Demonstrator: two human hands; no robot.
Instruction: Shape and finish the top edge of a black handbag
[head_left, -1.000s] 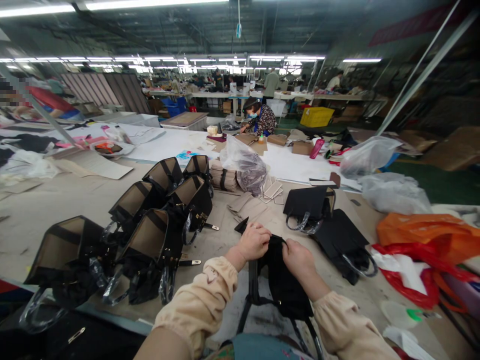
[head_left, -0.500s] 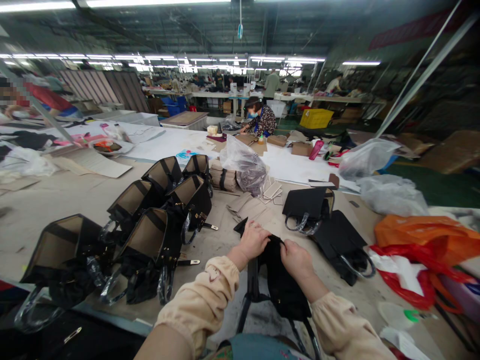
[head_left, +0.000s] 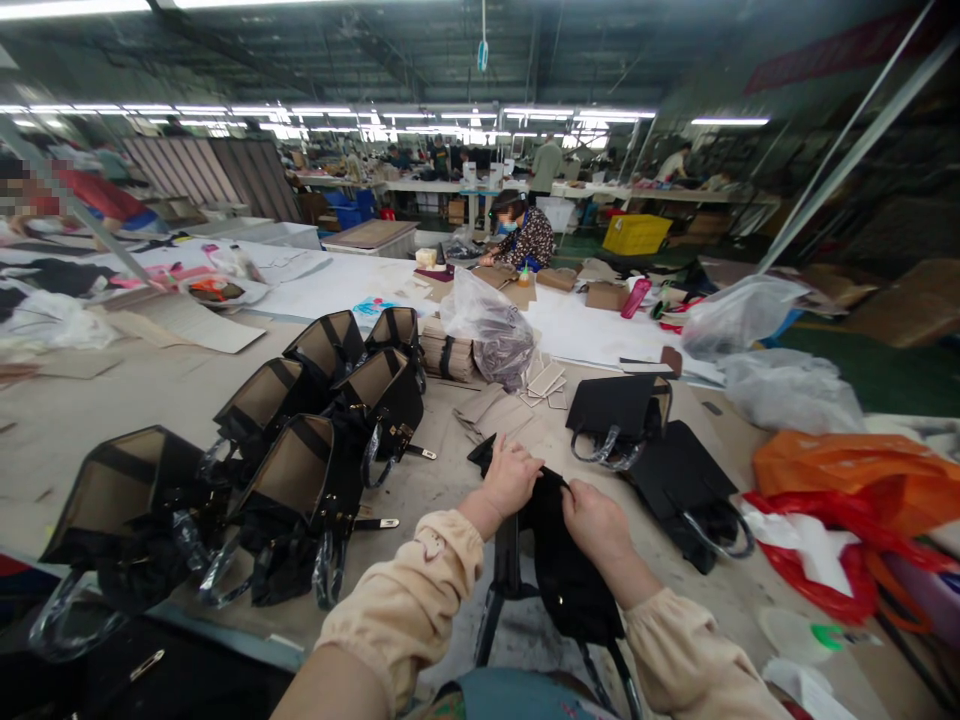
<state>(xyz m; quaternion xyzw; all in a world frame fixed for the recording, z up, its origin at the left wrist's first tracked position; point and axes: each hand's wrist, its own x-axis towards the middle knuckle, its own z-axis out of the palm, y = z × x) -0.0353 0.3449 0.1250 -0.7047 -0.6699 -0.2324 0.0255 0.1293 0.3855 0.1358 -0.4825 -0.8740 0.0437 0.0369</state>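
Note:
A black handbag [head_left: 564, 570] lies on the worktable right in front of me, its straps trailing toward my lap. My left hand [head_left: 511, 474] is closed on the bag's upper left edge. My right hand [head_left: 595, 515] pinches the top edge of the same bag just to the right. Both wrists wear beige elastic sleeves. To my left stand several black bags with tan lining [head_left: 300, 480], mouths open, handles wrapped in clear plastic.
Two more black bags [head_left: 660, 460] lie to the right. Orange and red plastic bags [head_left: 840, 500] pile at the right edge. A clear bag of parts [head_left: 491, 335] and tan card pieces [head_left: 502, 415] sit mid-table. A seated person [head_left: 525, 235] works at the far end.
My left hand has shifted slightly up and left along the bag's edge. The right hand stays pinched on it. The view has barely moved.

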